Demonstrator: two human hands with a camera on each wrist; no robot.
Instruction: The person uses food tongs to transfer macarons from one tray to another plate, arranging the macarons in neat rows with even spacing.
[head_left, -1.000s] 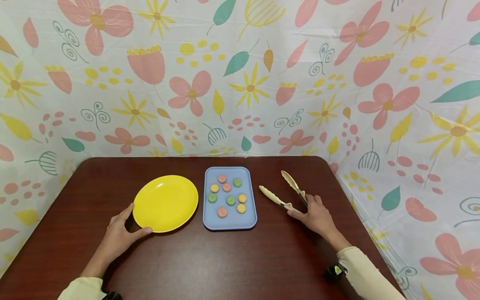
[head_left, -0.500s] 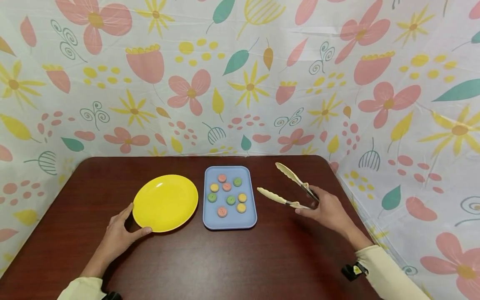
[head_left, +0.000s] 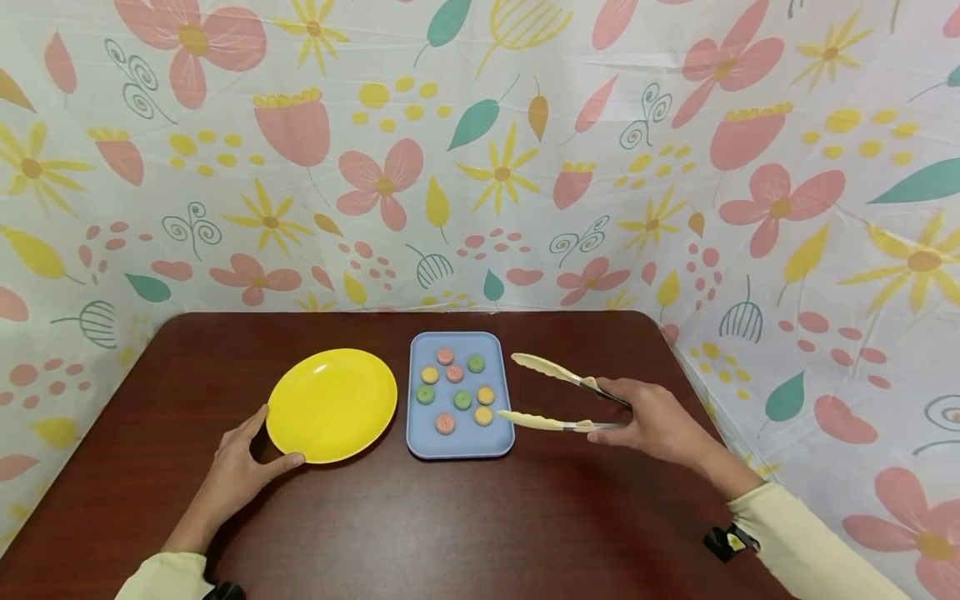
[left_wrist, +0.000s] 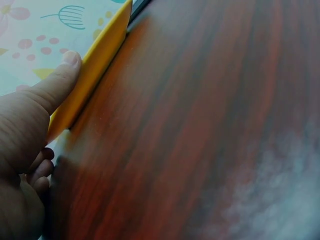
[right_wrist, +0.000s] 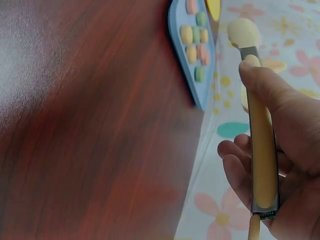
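My left hand holds the near-left rim of a yellow plate on the table. In the left wrist view its thumb lies along the rim, with curled fingertips lower down, partly hidden. My right hand grips a pair of tongs with cream scalloped tips and metal arms. The tongs' arms are spread apart, pointing left. Their nearer tip overlaps the right edge of a light blue tray; whether it touches cannot be told. Several small macarons in pink, yellow and green lie scattered on the tray.
A dark reddish-brown wooden table carries everything. Behind it and along both sides hangs a white curtain with a flower and leaf print. Each wrist wears a black strap-on device by a cream sleeve.
The tongs first swung away up and right with my right hand, then came left and down to the tray's right edge, now lying flatter. My left hand and the plate stay put.
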